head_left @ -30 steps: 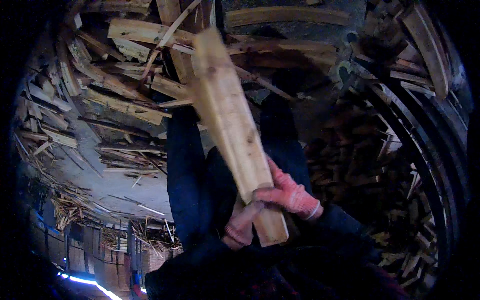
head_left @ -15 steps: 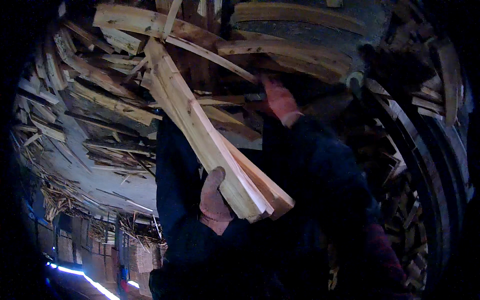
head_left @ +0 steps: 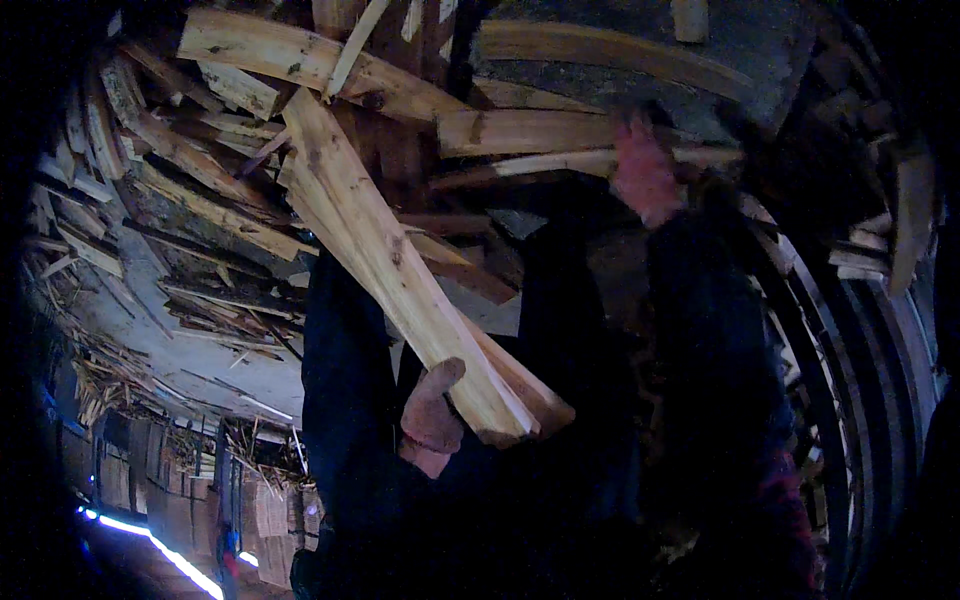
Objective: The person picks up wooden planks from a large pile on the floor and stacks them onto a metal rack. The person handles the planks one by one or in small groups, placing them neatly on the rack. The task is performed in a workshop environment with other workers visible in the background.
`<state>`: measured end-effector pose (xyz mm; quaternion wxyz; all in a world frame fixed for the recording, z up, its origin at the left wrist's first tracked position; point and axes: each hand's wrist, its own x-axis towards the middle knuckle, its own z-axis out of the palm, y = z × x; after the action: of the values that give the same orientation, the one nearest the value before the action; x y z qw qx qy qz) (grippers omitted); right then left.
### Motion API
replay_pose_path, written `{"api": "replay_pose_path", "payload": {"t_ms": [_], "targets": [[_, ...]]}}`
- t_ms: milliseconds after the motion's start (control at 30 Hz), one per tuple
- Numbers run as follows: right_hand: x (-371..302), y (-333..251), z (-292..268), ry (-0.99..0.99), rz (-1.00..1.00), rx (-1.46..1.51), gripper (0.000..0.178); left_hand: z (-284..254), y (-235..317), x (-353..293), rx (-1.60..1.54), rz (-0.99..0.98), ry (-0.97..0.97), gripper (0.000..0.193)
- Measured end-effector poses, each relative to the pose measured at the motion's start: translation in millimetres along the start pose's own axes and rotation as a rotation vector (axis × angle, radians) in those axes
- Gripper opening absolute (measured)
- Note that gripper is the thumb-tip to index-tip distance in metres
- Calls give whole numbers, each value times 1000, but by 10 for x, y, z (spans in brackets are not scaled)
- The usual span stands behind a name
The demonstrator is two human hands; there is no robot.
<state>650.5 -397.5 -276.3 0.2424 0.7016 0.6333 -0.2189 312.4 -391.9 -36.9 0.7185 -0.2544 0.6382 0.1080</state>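
My left hand (head_left: 432,415), in a worn pinkish glove, is closed round the near end of a small bundle of long wooden boards (head_left: 385,260). Its thumb lies over the top board's edge. The bundle slants up and left across my lap, its far end by a curved plank (head_left: 270,48). My right hand (head_left: 645,172), also reddish and somewhat blurred, reaches forward over the right part of some stacked planks (head_left: 540,132). Its fingers look stretched out across the wood, and I see nothing gripped in them.
Scrap wood and slats (head_left: 200,215) lie heaped on the left. A thin upright strip (head_left: 357,45) leans across the curved plank. Dark curved bars (head_left: 850,370) run down the right side, with cut wood pieces beyond. Brownish stacks (head_left: 180,480) stand at lower left.
My right hand has moved right and forward onto the planks. The thin strip that slanted toward it is gone from that place. My left hand still holds the boards, shifted slightly.
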Motion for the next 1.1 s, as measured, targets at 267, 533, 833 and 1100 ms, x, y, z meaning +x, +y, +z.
{"api": "replay_pose_path", "payload": {"t_ms": [267, 533, 833, 1100], "targets": [[450, 208, 750, -121, 148, -71, 81, 65, -64, 104, 55, 21, -18, 70], [-83, -640, 514, -361, -129, 106, 63, -86, -82, -27, -23, 157, 111, 62], [-787, 209, -1846, -523, -161, 749, 74, -684, 5, -1206, -418, -457, -395, 56], [-1470, -101, -2703, -393, -35, 2484, 72, 1264, -197, -1770, 721, 540, -134, 90]]}}
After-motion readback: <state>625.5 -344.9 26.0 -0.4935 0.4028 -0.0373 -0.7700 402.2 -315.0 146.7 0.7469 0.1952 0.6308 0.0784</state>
